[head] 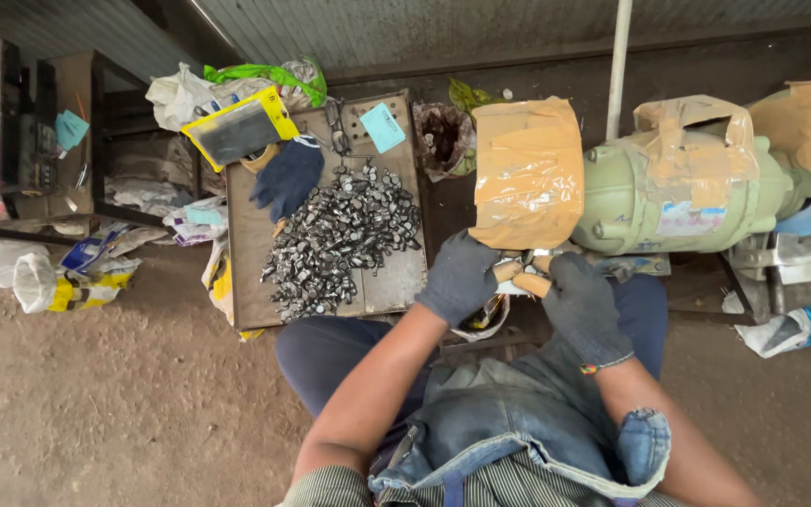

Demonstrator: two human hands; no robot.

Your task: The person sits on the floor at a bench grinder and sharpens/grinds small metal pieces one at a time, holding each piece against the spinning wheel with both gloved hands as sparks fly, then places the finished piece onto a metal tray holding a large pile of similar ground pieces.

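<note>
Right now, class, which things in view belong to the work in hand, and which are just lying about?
In the work:
left hand
right hand
wooden-handled tool
taped bench grinder
pile of small metal pieces
metal tray

Lying about:
spare dark glove
yellow-edged pouch
blue card
white sacks

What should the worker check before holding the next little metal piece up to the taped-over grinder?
1. Gloves on both hands: ok, left hand and right hand wear dark gloves.
2. Grip on the wooden-handled holder: ok, both hands grasp it.
3. Wheel cover in place: ok, cardboard taped over.
4. Wheel spinning: cannot tell.
5. Metal pieces within reach: ok, piled on the tray.
6. Eye protection: cannot tell.
</note>
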